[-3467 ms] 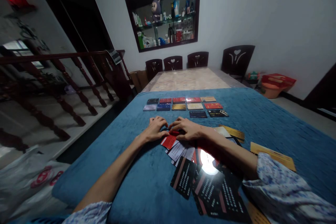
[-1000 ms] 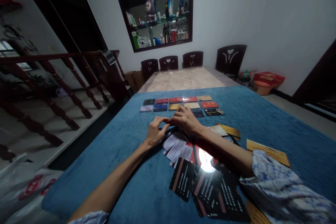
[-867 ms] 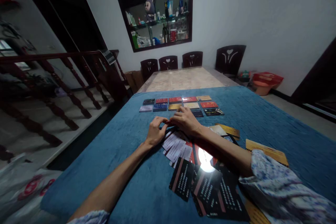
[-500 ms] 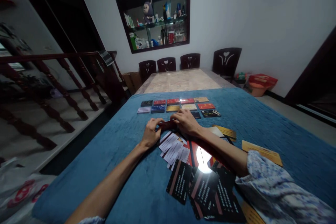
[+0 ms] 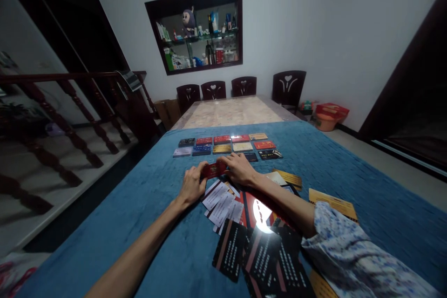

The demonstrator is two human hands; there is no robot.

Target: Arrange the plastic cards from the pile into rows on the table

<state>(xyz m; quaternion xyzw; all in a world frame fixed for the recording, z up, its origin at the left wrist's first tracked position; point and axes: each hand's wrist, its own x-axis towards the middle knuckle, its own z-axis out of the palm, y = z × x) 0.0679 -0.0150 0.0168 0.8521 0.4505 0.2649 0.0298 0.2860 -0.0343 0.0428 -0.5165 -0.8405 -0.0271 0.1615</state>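
A dark red card (image 5: 213, 169), perhaps a small stack, is held upright on its long edge between my two hands. My left hand (image 5: 194, 183) pinches its left end, fingers curled. At its right end, my right hand (image 5: 239, 167) grips it between thumb and fingers. Just below lie fanned white cards (image 5: 220, 205) with printed lines. Beside them are red cards (image 5: 248, 207), partly hidden under my right forearm and bright with glare. Nearer to me spread several black cards (image 5: 261, 253) with white print and a pink stripe.
Beyond my hands, stacks of cards (image 5: 221, 149) stand in rows on the blue cloth (image 5: 146, 214). Yellow cards (image 5: 333, 204) lie at the right. Farther off are the bare tabletop (image 5: 237, 111), dark chairs (image 5: 289, 87) and a wooden railing (image 5: 66, 77) at left.
The red card is tipped up so more of its face shows between my hands. The whole view has shifted, with things sitting a little farther left and lower.
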